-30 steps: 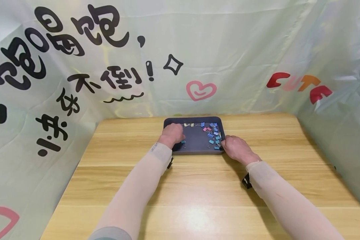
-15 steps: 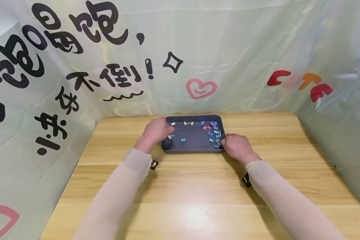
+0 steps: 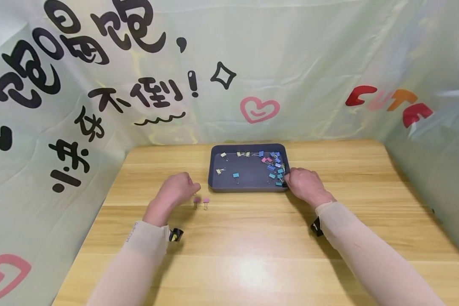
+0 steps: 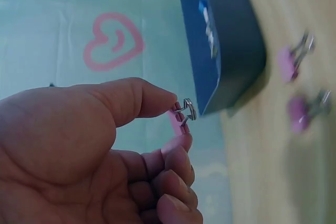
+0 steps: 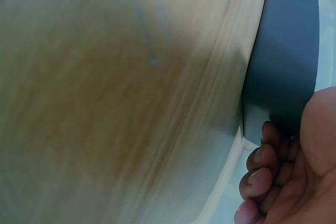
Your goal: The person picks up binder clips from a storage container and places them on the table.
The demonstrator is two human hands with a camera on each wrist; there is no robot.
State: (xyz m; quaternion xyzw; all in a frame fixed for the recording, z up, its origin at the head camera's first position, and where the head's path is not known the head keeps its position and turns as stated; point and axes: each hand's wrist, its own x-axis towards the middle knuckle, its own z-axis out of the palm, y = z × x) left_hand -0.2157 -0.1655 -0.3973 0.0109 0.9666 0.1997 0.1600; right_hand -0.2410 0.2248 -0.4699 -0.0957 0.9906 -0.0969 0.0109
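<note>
My left hand (image 3: 176, 189) is over the table just left of the tray. In the left wrist view its thumb and forefinger pinch a small pink binder clip (image 4: 180, 119) with silver handles. Below those fingertips, two more pink binder clips (image 3: 206, 200) stand side by side on the wood. At the tray's right front side, my right hand (image 3: 305, 183) holds the rim; the right wrist view has its curled fingers (image 5: 257, 177) against the outer wall. The dark grey tray (image 3: 248, 189) has blue, teal and a few pink clips (image 3: 277, 165) bunched along its right side.
Pale yellow clips (image 3: 243, 154) lie along the tray's back and left, and a single teal clip (image 3: 236, 175) sits near its middle. Behind the wooden table (image 3: 248, 246) hangs a pale green printed curtain (image 3: 310, 63), which also encloses both sides.
My left hand has come out of the tray's left part and moved left and nearer, carrying a pink clip. The two pink clips on the table are now uncovered. My right hand stays at the tray.
</note>
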